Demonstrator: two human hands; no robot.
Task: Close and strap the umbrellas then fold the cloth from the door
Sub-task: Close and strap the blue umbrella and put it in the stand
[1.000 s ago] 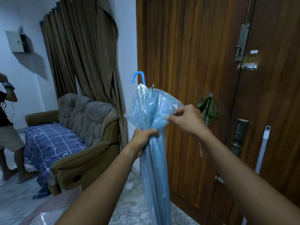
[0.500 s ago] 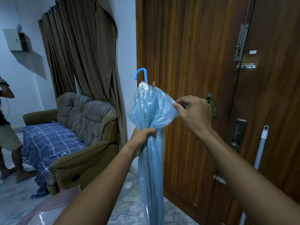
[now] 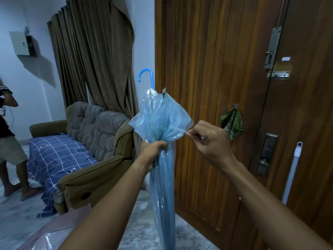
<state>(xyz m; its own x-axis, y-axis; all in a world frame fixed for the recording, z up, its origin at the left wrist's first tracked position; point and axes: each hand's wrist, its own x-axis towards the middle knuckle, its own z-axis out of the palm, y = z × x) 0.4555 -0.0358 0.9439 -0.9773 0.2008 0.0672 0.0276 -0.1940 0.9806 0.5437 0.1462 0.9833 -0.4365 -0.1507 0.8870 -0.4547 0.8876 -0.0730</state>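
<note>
**Strap drawn out, canopy not yet bound**

The translucent blue plastic umbrella stands handle-up in front of the brown wooden door. Its curved blue handle is topmost and its tip lies below the frame edge. The left grip is curled tight round the gathered canopy, and the loose hem flares out above the fist. The right grip pinches the thin pale-blue strap between thumb and fingers, drawing it taut to the right of the bundle.

The film looks light, soft and slick, so its folds would probably slip out of a slack hold; only the ribs give stiffness. The best hold seems to be where the left grip already is, squeezing ribs and film together. From there the strap (thin, and likely to tear if jerked) can wrap round the bundle near the fist.

Only 1 umbrella shows here. The crumpled green cloth hangs on the door beyond the right grip, untouched. It looks limp and is probably best lifted by 2 corners.
</note>
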